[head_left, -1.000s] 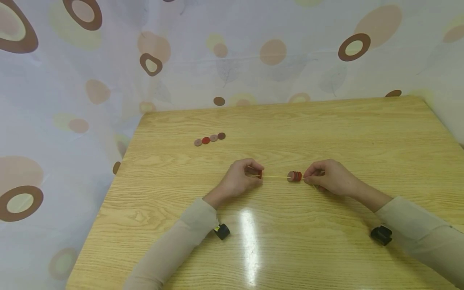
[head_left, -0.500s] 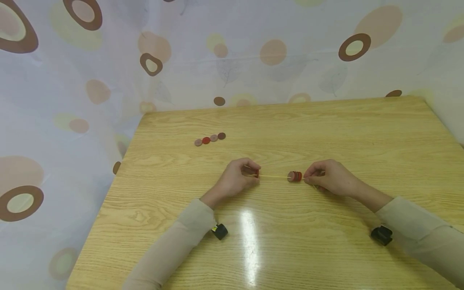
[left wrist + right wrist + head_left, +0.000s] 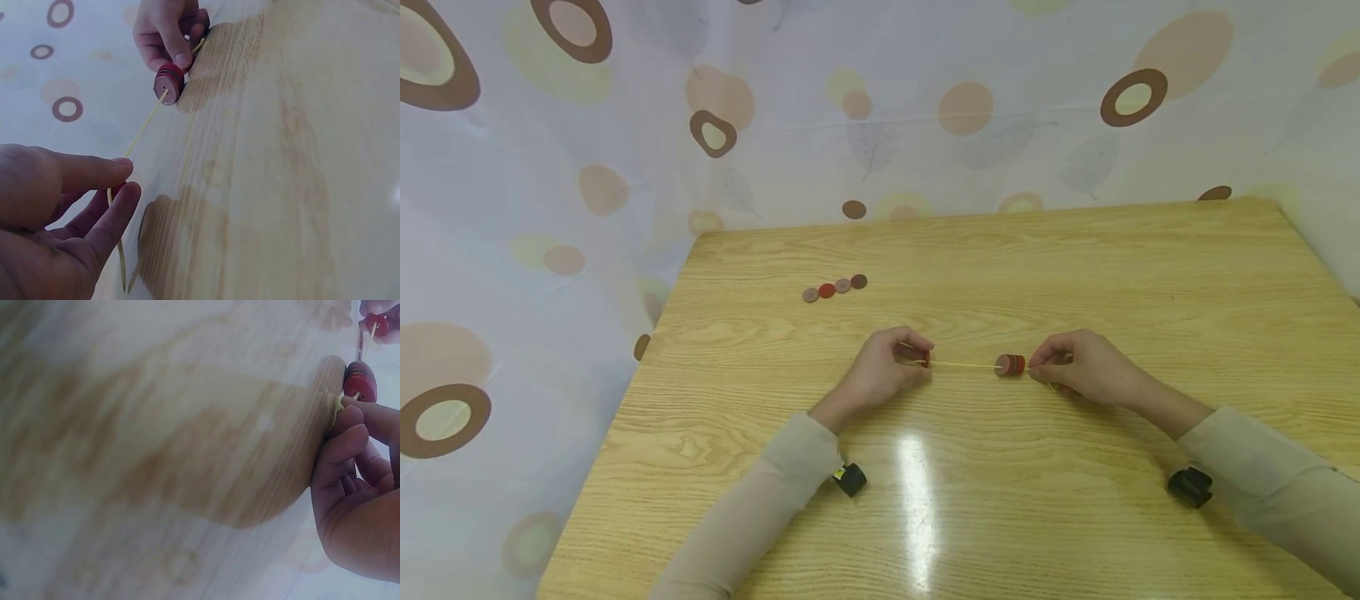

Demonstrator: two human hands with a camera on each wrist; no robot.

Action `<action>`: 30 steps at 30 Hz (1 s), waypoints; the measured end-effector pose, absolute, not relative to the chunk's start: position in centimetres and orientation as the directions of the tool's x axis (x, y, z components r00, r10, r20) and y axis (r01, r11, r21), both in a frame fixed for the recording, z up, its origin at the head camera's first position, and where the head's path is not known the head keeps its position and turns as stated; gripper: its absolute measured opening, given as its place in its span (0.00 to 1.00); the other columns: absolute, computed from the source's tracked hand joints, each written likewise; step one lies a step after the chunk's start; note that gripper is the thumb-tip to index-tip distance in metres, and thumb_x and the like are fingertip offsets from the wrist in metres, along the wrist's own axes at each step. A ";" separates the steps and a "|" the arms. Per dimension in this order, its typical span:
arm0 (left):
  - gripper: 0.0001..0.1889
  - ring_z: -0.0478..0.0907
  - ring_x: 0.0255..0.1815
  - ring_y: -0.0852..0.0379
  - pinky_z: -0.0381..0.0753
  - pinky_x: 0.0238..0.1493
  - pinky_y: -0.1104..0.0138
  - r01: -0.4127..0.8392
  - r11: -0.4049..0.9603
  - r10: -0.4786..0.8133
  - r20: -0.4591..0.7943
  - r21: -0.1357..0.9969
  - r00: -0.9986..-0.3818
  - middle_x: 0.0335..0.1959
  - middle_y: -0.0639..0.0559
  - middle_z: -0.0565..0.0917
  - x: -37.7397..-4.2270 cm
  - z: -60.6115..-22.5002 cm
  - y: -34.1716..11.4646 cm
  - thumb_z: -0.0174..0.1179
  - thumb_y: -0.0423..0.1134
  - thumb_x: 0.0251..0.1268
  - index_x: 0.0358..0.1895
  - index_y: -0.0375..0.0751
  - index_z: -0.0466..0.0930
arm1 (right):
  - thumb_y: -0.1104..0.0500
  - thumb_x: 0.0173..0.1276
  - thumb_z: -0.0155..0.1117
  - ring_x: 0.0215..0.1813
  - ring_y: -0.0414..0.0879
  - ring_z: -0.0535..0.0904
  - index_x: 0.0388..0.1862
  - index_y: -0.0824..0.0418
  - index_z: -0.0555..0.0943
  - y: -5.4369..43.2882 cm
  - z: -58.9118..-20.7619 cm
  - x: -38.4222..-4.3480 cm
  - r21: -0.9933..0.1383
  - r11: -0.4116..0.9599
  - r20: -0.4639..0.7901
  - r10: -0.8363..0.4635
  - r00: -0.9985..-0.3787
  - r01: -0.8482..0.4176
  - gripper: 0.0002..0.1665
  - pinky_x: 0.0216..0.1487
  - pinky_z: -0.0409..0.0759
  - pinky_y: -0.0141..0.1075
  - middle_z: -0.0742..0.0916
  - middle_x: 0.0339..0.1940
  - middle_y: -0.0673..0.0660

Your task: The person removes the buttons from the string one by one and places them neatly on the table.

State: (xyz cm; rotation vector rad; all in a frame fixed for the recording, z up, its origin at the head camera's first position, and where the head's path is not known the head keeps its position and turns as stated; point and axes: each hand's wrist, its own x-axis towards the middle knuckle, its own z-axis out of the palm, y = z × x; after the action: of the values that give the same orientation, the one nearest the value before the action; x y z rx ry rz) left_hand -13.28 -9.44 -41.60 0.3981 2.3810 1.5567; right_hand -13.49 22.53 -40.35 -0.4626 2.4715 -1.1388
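A yellow string (image 3: 966, 364) runs taut between the two hands. My left hand (image 3: 883, 367) pinches a red button (image 3: 377, 325) through which the string passes; the string's loose tail hangs below those fingers in the left wrist view. Close by the right fingertips, a stack of red, brown and pinkish buttons (image 3: 169, 84) is threaded face to face on the string. My right hand (image 3: 1086, 368) pinches the string just beyond this stack, at a small knot (image 3: 338, 409) seen in the right wrist view. Both hands are low over the table.
Several flat buttons (image 3: 827, 291), pinkish, red and brown, lie in a slanting row at the back left of the wooden table (image 3: 1037, 275). A patterned curtain (image 3: 910, 100) stands behind the table and along its left side.
My left hand has slid a little to the left with the red button, so more string shows between it and the stack. The right hand and the stack stay put.
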 end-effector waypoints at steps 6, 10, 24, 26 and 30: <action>0.14 0.82 0.50 0.55 0.79 0.55 0.62 0.078 0.383 0.367 -0.074 0.921 -0.927 0.47 0.48 0.85 -13.3 -41.6 -9.7 0.69 0.25 0.61 0.50 0.36 0.82 | 0.60 0.70 0.68 0.24 0.43 0.76 0.43 0.64 0.85 22.5 -40.4 -13.5 -0.774 0.619 -0.201 -0.440 -0.875 -0.134 0.08 0.24 0.77 0.34 0.84 0.30 0.53; 0.15 0.82 0.50 0.55 0.79 0.55 0.62 0.082 0.382 0.366 -0.069 0.920 -0.928 0.47 0.47 0.85 -13.3 -41.6 -9.8 0.69 0.26 0.61 0.50 0.35 0.82 | 0.60 0.70 0.68 0.24 0.43 0.77 0.42 0.64 0.85 22.5 -40.5 -13.5 -0.774 0.618 -0.198 -0.442 -0.875 -0.137 0.08 0.24 0.78 0.34 0.84 0.30 0.53; 0.15 0.82 0.51 0.51 0.79 0.57 0.60 0.070 0.380 0.339 -0.068 0.922 -0.938 0.49 0.44 0.85 -13.2 -41.3 -10.0 0.69 0.24 0.60 0.49 0.34 0.82 | 0.61 0.69 0.69 0.23 0.44 0.77 0.41 0.64 0.85 22.5 -40.3 -13.5 -0.770 0.621 -0.191 -0.445 -0.875 -0.148 0.07 0.23 0.77 0.34 0.84 0.28 0.52; 0.15 0.83 0.51 0.51 0.79 0.57 0.60 0.071 0.376 0.338 -0.066 0.924 -0.939 0.49 0.44 0.85 -13.2 -41.2 -10.1 0.69 0.24 0.59 0.49 0.34 0.82 | 0.61 0.69 0.69 0.23 0.43 0.77 0.41 0.64 0.85 22.5 -40.3 -13.5 -0.769 0.622 -0.188 -0.445 -0.875 -0.151 0.07 0.23 0.77 0.34 0.85 0.28 0.52; 0.14 0.83 0.52 0.51 0.79 0.57 0.60 0.070 0.375 0.340 -0.067 0.924 -0.938 0.48 0.45 0.85 -13.3 -41.3 -10.3 0.69 0.25 0.60 0.50 0.34 0.82 | 0.61 0.69 0.69 0.24 0.43 0.77 0.41 0.64 0.85 22.5 -40.3 -13.4 -0.770 0.621 -0.188 -0.444 -0.876 -0.149 0.07 0.23 0.77 0.34 0.85 0.29 0.52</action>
State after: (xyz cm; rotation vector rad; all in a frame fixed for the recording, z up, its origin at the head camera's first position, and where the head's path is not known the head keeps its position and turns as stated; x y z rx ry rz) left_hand -13.27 -10.30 -41.26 0.3643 2.3903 1.5886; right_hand -13.43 22.55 -40.32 -0.4746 2.4857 -1.1326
